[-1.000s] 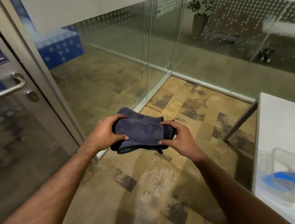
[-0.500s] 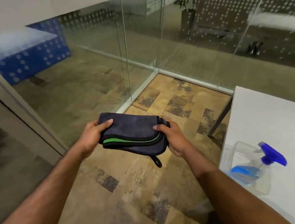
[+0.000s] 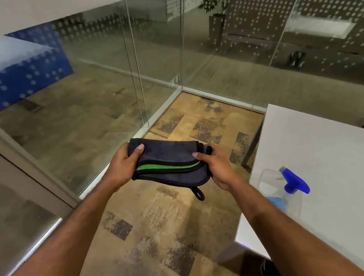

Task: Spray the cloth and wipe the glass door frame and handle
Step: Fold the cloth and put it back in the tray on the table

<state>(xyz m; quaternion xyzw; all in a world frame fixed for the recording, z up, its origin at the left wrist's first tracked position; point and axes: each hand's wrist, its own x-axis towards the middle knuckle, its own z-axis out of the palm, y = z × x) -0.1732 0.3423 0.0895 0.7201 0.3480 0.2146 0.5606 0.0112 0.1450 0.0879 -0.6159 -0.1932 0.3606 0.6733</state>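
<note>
Both thumbs pinch the folded cloth (image 3: 170,161): your left hand (image 3: 122,165) clamps its left end, your right hand (image 3: 220,167) its right end, holding it level in the air over the carpet. A loose layer with a green band sags below, so letting go with one hand could let the fold fall open. On the white table (image 3: 328,161) to your right stands the clear spray bottle (image 3: 284,190), a little blue liquid at its bottom. Door frame (image 3: 21,152) sits at left; its handle is out of view.
</note>
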